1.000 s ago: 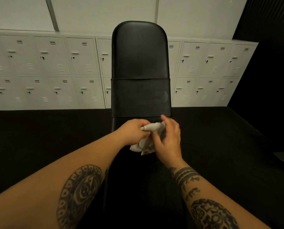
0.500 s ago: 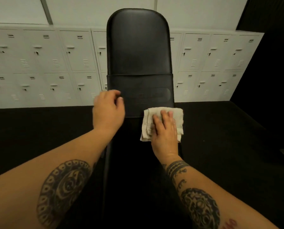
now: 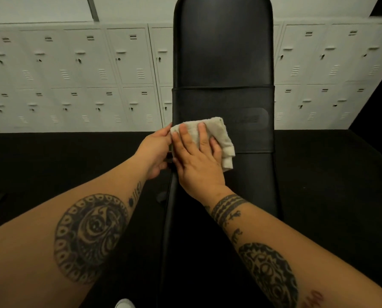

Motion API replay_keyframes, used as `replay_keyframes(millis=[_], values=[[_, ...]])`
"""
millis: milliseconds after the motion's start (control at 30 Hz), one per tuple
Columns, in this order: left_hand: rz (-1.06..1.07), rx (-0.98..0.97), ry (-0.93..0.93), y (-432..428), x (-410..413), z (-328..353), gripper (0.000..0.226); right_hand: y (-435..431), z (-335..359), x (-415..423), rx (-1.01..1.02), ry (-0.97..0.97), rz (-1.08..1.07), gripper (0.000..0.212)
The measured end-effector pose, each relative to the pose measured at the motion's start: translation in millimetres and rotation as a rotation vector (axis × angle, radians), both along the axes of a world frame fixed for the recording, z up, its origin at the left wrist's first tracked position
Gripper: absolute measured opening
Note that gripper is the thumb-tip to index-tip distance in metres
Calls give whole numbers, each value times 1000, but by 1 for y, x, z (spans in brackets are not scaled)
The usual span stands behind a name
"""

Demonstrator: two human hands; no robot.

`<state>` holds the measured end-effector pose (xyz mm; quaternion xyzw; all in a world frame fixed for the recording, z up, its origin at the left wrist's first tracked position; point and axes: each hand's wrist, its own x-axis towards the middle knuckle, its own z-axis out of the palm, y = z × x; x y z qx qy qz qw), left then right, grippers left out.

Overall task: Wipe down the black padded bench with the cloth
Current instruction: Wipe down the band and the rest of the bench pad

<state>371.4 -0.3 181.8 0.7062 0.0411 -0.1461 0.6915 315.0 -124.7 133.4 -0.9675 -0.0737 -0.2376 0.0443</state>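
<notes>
Looking down across a black floor point(image 3: 330, 185) toward white lockers point(image 3: 74, 74) stacked in two rows along the far wall. Facing the black padded bench point(image 3: 223, 52), running up the middle of the view from the bottom edge to the top, with a dark band point(image 3: 252, 138) wrapped across it about halfway up. Reaching in from below with a tattooed left forearm point(image 3: 41, 241) and a tattooed right forearm point(image 3: 285, 241). Gripping the bench's left edge with the left hand point(image 3: 155, 150), fingers curled round the side, thumb up against the corner of the cloth point(image 3: 218, 132). Pressing the right hand point(image 3: 198, 165) flat on that pale, folded cloth, fingers straight and spread. Pinning the cloth on the band's left half, one folded corner trailing just past the band's lower edge. Catching a white shoe tip point(image 3: 124, 304) at the very bottom.
</notes>
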Motion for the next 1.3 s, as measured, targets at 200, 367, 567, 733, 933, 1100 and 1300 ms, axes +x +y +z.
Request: replay_keyframes(millis=[200,367,567,733,933,1100,1300], values=[[121,-3,-67,-14,-21,-12,34,-42,-37,-47,-98,-24,86,64],[105,345,-241,-28,-58,-40,55,-77,-56,-79,11,70,-189,67],[100,686,-284,-36,-75,-45,77,-73,-37,-78,90,162,-270,66],[-151,979,-614,-41,-72,-40,74,-74,-48,-102,-116,248,56,62],[-204,1111,-550,-41,-67,-38,79,-113,-36,-103,-155,210,-96,63],[-203,1201,-570,-43,-68,-37,80,-98,-24,-82,-43,198,-223,65],[-159,1317,-625,-48,-71,-39,78,-74,-37,-87,-82,231,-100,68]])
